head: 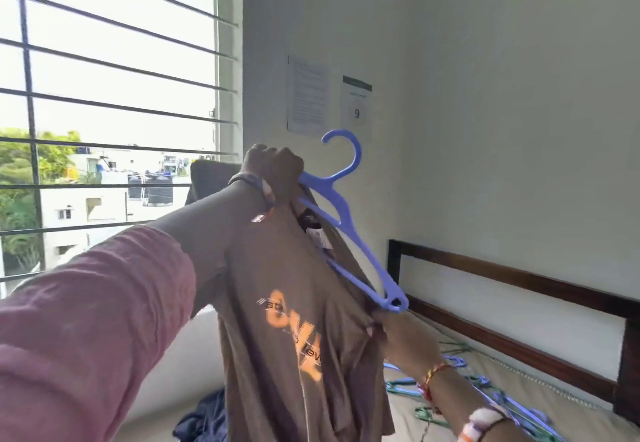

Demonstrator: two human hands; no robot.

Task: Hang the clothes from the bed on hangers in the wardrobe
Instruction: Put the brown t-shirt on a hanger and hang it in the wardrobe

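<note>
Hands are fitting a brown shirt (pixel 298 320) onto a blue hanger (pixel 349 233) above the bed (pixel 485 389). Left hand (pixel 273 171) is gripping collar and hanger neck together, holding them high so the cloth hangs free. Right hand (pixel 401 337) is pinching the shoulder fabric, pulling it toward the exposed hanger tip. Spare hangers (pixel 485 393) are lying nearby.

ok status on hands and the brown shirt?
Left hand grips blue hanger and brown t-shirt collar, held up. Right hand pinches shirt shoulder by hanger tip. Hanger not fully inside shirt. Nothing blocking.

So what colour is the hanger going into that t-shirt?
Blue; the hanger shows best in the head view.
</note>
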